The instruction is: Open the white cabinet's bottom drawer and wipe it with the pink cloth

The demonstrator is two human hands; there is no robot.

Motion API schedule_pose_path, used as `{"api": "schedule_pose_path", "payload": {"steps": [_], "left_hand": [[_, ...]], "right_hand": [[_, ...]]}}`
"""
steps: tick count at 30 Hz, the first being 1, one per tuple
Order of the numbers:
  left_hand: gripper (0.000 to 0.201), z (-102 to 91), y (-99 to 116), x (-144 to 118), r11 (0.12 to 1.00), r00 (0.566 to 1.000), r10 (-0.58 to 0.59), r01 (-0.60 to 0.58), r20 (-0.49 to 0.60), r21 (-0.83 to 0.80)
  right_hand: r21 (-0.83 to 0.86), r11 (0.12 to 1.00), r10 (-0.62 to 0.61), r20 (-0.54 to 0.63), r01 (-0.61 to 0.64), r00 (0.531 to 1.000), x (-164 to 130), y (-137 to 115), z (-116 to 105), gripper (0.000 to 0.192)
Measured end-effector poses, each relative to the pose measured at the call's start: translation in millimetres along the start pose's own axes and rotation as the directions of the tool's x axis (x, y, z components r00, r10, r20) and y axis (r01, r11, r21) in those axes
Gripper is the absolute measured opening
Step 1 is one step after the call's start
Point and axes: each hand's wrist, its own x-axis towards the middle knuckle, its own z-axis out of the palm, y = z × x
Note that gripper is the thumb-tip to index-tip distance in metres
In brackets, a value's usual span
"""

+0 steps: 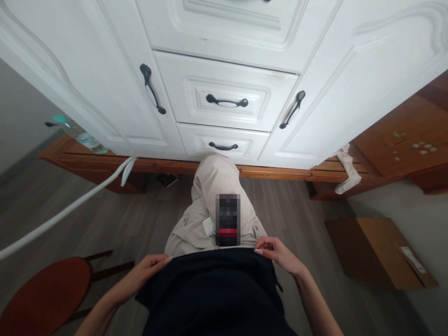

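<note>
A dark navy top (217, 289) spreads across my body at the bottom of the view. My left hand (152, 268) pinches its hem at the left corner, thumb and fingers pressed together. On the other side, my right hand (276, 252) grips the same hem near its right end, fingers curled. Between the hands the hem runs nearly straight. Just beyond it are beige trousers (217, 182), with a small white tag (208, 227) on them. A blurred dark object with a red band (227, 219) lies over the trousers; its kind is masked.
A white cabinet (227, 84) with dark handles stands close in front on a wooden base (273, 173). A plastic bottle (84, 137) lies at left, near a white cable (70, 210) and a round stool (45, 294). At right are a pale cloth (346, 170) and a cardboard box (381, 252).
</note>
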Motion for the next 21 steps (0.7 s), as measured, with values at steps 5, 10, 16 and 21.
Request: {"api": "schedule_pose_path", "payload": {"steps": [5, 10, 16, 21], "left_hand": [[0.050, -6.7, -16.5, 1.3, 0.992, 0.997, -0.054, 0.059, 0.049, -0.112], [0.053, -23.4, -45.0, -4.1, 0.992, 0.994, -0.068, 0.076, 0.086, -0.096], [0.046, -39.7, -66.5, -17.4, 0.994, 0.983, -0.103, 0.105, 0.152, -0.006], [0.033, -32.8, -58.6, -12.3, 0.997, 0.985, -0.071, 0.071, 0.159, 0.007]], "right_hand": [[0.007, 1.000, 0.010, 0.016, -0.010, 1.000, -10.8, 5.7, -12.6, 0.038], [-0.005, 0.999, 0.052, 0.059, -0.052, 0.997, -28.1, 18.4, -23.7, 0.033], [-0.254, 0.960, 0.123, 0.005, -0.117, 0.992, -36.3, 43.5, -31.1, 0.022], [-0.499, 0.858, 0.099, -0.065, -0.118, 0.993, -32.8, 49.2, -31.6, 0.022]]}}
